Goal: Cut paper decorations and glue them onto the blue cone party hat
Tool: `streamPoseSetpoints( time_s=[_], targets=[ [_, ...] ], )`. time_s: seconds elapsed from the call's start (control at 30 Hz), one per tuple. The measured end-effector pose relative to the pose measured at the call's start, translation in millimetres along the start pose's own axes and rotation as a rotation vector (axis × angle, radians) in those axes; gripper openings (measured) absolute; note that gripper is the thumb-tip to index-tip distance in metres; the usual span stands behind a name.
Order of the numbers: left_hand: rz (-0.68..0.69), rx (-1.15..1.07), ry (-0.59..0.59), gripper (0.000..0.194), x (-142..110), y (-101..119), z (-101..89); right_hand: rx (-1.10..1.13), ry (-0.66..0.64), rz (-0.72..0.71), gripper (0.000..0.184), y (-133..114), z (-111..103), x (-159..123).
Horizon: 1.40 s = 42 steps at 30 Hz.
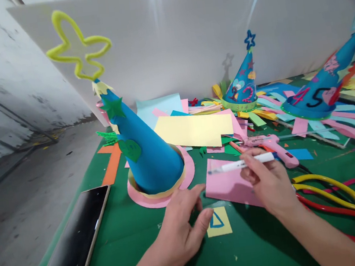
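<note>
A white marker [234, 165] is pinched in my right hand [265, 182], its tip pointing left above a pink sheet of paper [227, 187]. My left hand [186, 227] rests with fingers apart between a blue paper cone hat [155, 162] and a small yellow paper square [221, 227]. Its thumb reaches the square's left edge, and a blue shape is drawn there. The hat stands upright on a pink brim [187, 171], bears green cut-outs and carries a yellow pipe-cleaner shape [80, 54] at its tip. My right hand partly covers the pink sheet.
Scissors [340, 203] with red and yellow handles lie at the right, beyond them a pink glue gun [273, 144]. A phone [73, 238] lies at the left edge. Two decorated cone hats, one blue [241, 85], stand behind among paper strips, before a white board [178, 37].
</note>
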<state>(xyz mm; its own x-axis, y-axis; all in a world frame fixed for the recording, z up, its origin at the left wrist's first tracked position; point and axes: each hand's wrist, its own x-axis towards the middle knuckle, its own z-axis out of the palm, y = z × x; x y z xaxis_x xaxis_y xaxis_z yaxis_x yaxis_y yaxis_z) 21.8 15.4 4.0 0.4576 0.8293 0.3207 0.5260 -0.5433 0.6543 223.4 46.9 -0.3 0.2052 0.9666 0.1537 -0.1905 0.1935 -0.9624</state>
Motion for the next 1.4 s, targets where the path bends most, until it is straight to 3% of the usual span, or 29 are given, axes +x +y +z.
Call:
streamPoseSetpoints(
  time_s=[0.1, 0.2, 0.33, 0.53, 0.63, 0.7, 0.77, 0.93, 1.13, 1.4],
  targets=[
    [0.115, 0.15, 0.086, 0.02, -1, -3, 1.9, -0.353, -0.051, -0.036, 0.015, -9, -13, 17],
    [0.115, 0.189, 0.118, 0.018, 3, -5, 3.2, -0.682, -0.168, -0.067, 0.022, -10, -26, 26],
    [0.087, 0.167, 0.074, 0.022, 5, -9, 3.3, -1.0, -0.35, -0.229, 0.026, -4, -39, 33],
    [0.086, 0.108, 0.015, 0.022, 5, -13, 3.5, -1.109, -0.417, -0.339, 0.029, -9, -49, 39],
    [0.087, 0.09, -0.036, 0.019, 7, -11, 3.6, -1.149, -0.374, -0.377, 0.027, -22, -45, 28],
    [0.075, 0.112, -0.114, 0.015, 8, -8, 3.0, -1.151, -0.374, -0.33, 0.024, -30, -38, 14],
    [0.057, 0.154, -0.187, 0.012, 8, -5, 2.2, -1.125, -0.465, -0.255, 0.02, -35, -27, -2],
    [0.038, 0.249, -0.288, 0.026, 5, -6, 2.0, -1.141, -0.736, -0.202, 0.017, -35, 4, -30],
    [0.008, 0.278, -0.388, 0.028, 7, -11, 2.2, -1.335, -0.85, -0.13, 0.023, -31, 17, -30],
    [-0.073, 0.283, -0.407, 0.039, 7, -5, 0.1, -1.327, -0.896, -0.15, 0.026, -23, 15, -25]
  ],
)
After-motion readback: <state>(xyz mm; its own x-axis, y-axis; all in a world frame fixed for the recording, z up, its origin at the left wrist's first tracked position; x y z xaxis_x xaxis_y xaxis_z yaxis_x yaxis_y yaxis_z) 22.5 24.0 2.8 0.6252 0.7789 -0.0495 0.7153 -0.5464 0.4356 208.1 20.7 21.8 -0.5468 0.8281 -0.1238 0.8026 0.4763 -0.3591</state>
